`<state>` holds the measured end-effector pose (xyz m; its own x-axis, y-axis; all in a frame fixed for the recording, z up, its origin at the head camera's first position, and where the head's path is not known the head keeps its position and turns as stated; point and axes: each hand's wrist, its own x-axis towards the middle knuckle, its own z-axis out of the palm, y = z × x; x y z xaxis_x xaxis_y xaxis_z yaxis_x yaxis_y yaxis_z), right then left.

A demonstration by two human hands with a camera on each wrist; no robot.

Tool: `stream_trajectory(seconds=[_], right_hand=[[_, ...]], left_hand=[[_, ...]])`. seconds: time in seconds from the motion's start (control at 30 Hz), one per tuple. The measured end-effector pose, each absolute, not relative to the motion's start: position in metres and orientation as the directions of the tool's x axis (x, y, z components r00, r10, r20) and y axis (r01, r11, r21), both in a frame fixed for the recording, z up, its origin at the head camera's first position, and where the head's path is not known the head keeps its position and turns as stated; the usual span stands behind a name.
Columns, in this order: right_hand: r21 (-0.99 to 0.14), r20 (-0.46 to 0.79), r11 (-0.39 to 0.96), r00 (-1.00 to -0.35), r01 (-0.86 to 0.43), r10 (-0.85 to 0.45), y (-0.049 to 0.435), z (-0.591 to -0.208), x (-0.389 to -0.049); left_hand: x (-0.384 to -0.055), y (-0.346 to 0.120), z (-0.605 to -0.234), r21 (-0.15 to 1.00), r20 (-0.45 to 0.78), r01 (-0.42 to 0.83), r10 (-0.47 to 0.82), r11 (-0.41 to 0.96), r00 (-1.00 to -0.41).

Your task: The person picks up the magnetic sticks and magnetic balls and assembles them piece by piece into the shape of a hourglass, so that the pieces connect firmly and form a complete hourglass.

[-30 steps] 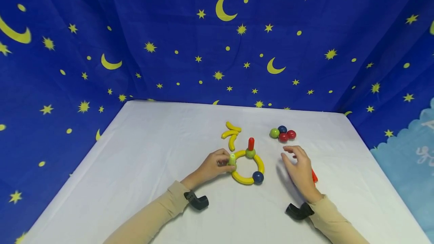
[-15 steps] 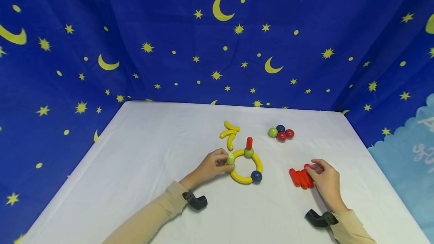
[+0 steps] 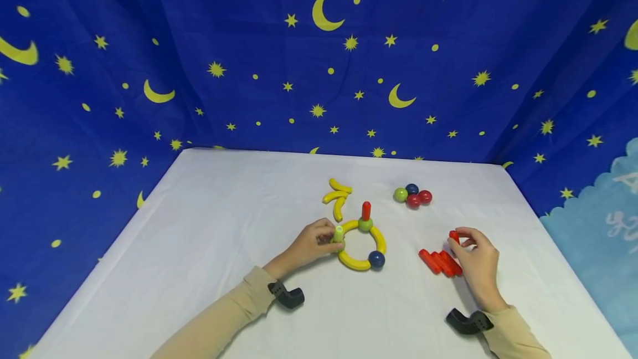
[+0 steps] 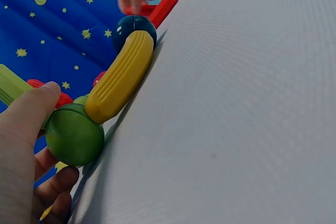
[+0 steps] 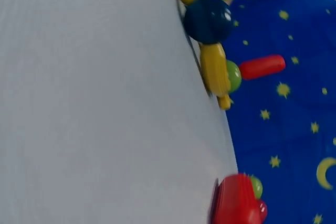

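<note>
My left hand (image 3: 319, 241) pinches a short green stick (image 3: 339, 232) that stands upright on a green ball (image 4: 76, 137). The ball belongs to a ring lying on the table, made of curved yellow sticks (image 3: 355, 264), a blue ball (image 3: 376, 260) and another green ball (image 3: 365, 224) bearing an upright red stick (image 3: 366, 211). To the right, my right hand (image 3: 480, 265) holds one end-up red stick (image 3: 454, 235) between thumb and fingers, its lower part hidden. Several red sticks (image 3: 440, 263) lie side by side just left of that hand.
Loose curved yellow sticks (image 3: 334, 197) lie behind the ring. At the back right, a green ball (image 3: 400, 195), a blue ball (image 3: 411, 189) and two red balls (image 3: 413, 201) sit together on the white table (image 3: 239, 204). A star-patterned blue cloth (image 3: 279, 54) hangs behind.
My right hand has moved right from beside the ring to the red sticks and taken one, tipping it up. The lying sticks have slanted a little. My left hand keeps its hold.
</note>
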<state>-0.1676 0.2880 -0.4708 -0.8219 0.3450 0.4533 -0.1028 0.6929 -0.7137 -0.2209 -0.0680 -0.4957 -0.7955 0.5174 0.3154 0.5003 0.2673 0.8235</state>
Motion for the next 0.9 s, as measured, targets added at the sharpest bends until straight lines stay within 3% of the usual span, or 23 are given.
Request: stream_trajectory(seconds=[0.1, 0.23, 0.47, 0.67, 0.9], right_hand=[[-0.719, 0.528, 0.656, -0.795, -0.229, 0.3, 0.278, -0.467, -0.17], [-0.757, 0.551, 0.54, -0.804, -0.368, 0.224, 0.26, -0.463, -0.172], [-0.756, 0.599, 0.331, -0.801, -0.564, 0.005, 0.22, -0.456, -0.167], [-0.737, 0.591, 0.292, -0.791, -0.61, -0.161, 0.19, -0.447, -0.156], [-0.727, 0.581, 0.332, -0.796, -0.601, -0.171, 0.18, -0.457, -0.154]], left_hand=[[-0.221, -0.068, -0.496, 0.827, 0.317, 0.499, 0.52, 0.258, -0.793], [-0.222, -0.067, -0.495, 0.83, 0.317, 0.498, 0.52, 0.253, -0.793], [-0.221, -0.066, -0.494, 0.82, 0.33, 0.507, 0.505, 0.265, -0.798], [-0.221, -0.065, -0.494, 0.824, 0.307, 0.493, 0.51, 0.281, -0.803], [-0.221, -0.067, -0.493, 0.818, 0.315, 0.505, 0.518, 0.277, -0.795]])
